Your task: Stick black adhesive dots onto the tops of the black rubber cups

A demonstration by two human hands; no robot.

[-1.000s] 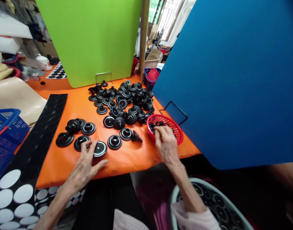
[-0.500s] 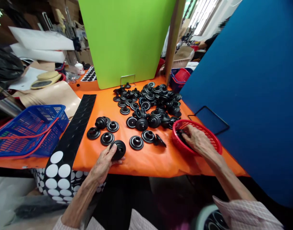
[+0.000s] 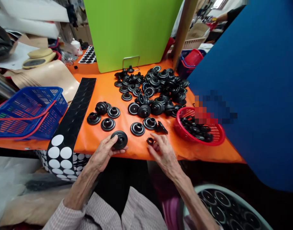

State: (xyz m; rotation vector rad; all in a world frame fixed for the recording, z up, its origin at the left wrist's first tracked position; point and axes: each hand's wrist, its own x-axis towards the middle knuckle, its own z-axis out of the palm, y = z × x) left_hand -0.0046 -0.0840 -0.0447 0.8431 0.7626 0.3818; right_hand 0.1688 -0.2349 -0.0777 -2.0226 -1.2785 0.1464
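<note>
My left hand (image 3: 105, 152) grips a round black stepped disc (image 3: 121, 139) by its edge, thumb on top, above the front of the orange table. To its right, my right hand (image 3: 163, 152) pinches a small black ring (image 3: 150, 141) between thumb and fingers. A red basket (image 3: 196, 139) holding several small black parts (image 3: 195, 127) stands beyond that hand. Loose discs with raised hubs, such as one disc (image 3: 137, 128), lie just behind my hands. A large pile of similar discs (image 3: 161, 84) spreads farther back.
A green board (image 3: 134, 32) stands behind the pile, and a blue panel (image 3: 257, 95) leans along the right. At left are a blue basket (image 3: 38, 108) and a black strip with white circles (image 3: 72, 121) hanging over the table edge. A tub of discs (image 3: 192, 195) sits below right.
My right hand has come out of the red basket and moved left with a small black ring in its fingers. My left hand keeps the disc. The whole view has shifted slightly.
</note>
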